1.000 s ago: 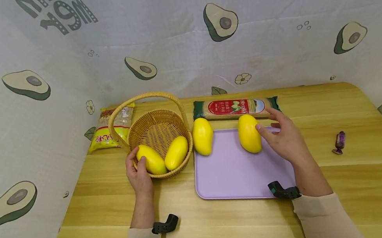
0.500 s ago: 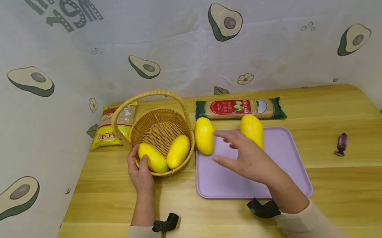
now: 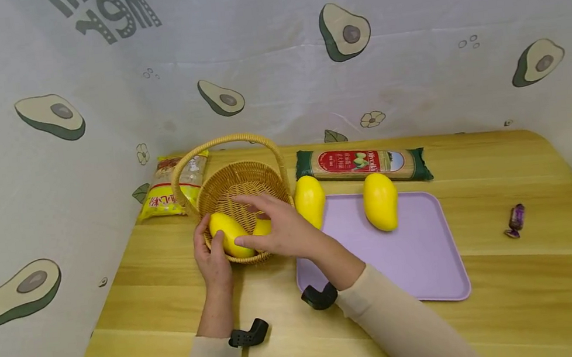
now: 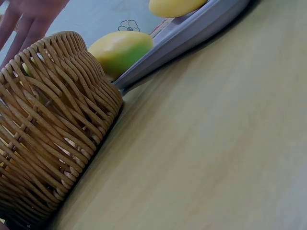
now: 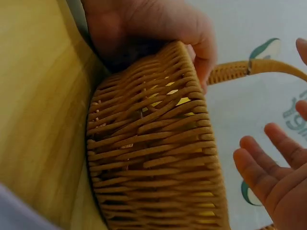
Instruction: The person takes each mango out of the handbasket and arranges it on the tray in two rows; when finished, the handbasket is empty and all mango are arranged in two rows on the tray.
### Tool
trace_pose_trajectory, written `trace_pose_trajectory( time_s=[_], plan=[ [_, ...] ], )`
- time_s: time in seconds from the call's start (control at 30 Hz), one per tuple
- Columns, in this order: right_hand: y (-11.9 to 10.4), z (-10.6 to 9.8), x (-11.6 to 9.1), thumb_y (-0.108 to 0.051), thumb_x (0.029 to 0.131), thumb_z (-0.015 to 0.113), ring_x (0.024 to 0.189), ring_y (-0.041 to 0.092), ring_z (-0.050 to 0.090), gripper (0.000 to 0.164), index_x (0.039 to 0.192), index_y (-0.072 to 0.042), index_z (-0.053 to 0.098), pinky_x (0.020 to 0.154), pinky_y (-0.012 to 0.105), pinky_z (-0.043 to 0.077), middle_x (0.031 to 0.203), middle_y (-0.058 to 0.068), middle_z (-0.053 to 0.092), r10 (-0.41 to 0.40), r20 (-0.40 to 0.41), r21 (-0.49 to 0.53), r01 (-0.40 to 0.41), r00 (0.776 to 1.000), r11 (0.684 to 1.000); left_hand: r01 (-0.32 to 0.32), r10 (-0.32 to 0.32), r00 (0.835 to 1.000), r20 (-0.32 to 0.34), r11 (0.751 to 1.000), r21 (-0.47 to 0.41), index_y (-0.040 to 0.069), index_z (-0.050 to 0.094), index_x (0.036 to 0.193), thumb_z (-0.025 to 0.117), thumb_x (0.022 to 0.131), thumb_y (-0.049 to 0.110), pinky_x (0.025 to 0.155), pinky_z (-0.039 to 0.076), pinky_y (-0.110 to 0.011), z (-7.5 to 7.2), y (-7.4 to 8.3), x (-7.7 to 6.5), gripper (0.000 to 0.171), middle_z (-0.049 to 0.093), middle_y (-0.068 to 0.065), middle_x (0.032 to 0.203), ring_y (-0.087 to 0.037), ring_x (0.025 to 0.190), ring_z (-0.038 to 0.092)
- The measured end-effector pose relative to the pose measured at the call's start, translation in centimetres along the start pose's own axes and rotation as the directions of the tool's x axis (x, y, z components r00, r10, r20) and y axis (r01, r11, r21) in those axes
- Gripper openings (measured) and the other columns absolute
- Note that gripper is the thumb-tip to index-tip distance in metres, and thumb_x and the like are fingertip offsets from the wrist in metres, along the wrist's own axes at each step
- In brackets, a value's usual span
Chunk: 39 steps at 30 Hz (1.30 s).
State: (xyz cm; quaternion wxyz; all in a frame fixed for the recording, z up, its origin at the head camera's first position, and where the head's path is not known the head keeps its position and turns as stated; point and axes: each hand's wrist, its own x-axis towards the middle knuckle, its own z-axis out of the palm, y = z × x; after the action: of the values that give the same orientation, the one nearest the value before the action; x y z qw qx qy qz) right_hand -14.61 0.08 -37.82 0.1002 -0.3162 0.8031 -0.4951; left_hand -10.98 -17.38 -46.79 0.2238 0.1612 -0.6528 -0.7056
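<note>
Clearly, the left hand (image 3: 214,263) grips the round tan wicker basket (image 3: 240,178), probably light, safest by its rim (image 5: 205,129); the right hand (image 3: 287,228) spreads, empty.

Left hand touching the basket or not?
Touching. The right wrist view shows it: the left hand lies against the basket, with a digit bent over its top edge.

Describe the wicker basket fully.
The wicker basket is round and golden-brown, woven from what look like rattan strands, with one tall arched handle. It stands upright on the wooden table, beside the lilac tray. Two yellow mangoes lie inside, near its front. The left hand grips it on the left; the right hand hovers over it.
</note>
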Motion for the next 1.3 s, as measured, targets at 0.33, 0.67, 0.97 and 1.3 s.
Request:
trace_pose_trajectory(
  time_s=[0.33,0.67,0.97,1.3],
  plan=[
    [0.8,0.3,5.4,-0.037,0.081,0.086,0.138,0.030,0.050,0.090,0.157,-0.022,0.040,0.110,0.049,0.048,0.158,0.009,0.044,-0.047,0.184,-0.078,0.062,0.982,0.995,-0.058,0.058,0.998,-0.004,0.998,0.018,0.000,0.053,0.143,0.050,0.095,0.003,0.106,0.037,-0.016,0.2,-0.2,0.1,0.048,0.048,-0.013,0.154,-0.021,0.143,0.039],
    [2.1,0.3,8.1,-0.040,0.085,0.081,0.141,0.040,0.048,0.090,0.160,-0.017,0.034,0.115,0.052,0.043,0.163,0.010,0.037,-0.005,0.327,-0.078,0.032,0.945,0.996,-0.027,0.027,1.000,0.002,0.999,0.021,0.004,0.052,0.145,0.053,0.100,0.008,0.118,0.032,-0.029,0.1,0.1,0.2,0.045,0.047,-0.008,0.156,-0.018,0.147,0.037],
    [2.7,0.3,8.3,-0.037,0.081,0.084,0.149,0.033,0.039,0.099,0.162,-0.022,0.029,0.120,0.049,0.036,0.166,0.007,0.033,0.060,0.460,-0.141,0.006,0.886,0.990,0.006,-0.006,1.000,0.016,1.000,0.030,0.006,0.052,0.146,0.048,0.097,0.007,0.119,0.033,-0.036,0.0,0.1,0.2,0.049,0.044,-0.005,0.158,-0.018,0.149,0.034],
    [2.5,0.8,8.1,-0.028,0.082,0.083,0.155,0.024,0.027,0.100,0.163,-0.027,0.024,0.126,0.046,0.027,0.168,0.006,0.029,0.096,0.512,-0.259,0.047,0.854,0.965,-0.006,0.005,1.000,0.015,1.000,0.019,0.009,0.053,0.146,0.046,0.098,0.007,0.124,0.027,-0.041,0.1,0.0,0.1,0.049,0.044,-0.006,0.158,-0.019,0.149,0.033]
  ],
)
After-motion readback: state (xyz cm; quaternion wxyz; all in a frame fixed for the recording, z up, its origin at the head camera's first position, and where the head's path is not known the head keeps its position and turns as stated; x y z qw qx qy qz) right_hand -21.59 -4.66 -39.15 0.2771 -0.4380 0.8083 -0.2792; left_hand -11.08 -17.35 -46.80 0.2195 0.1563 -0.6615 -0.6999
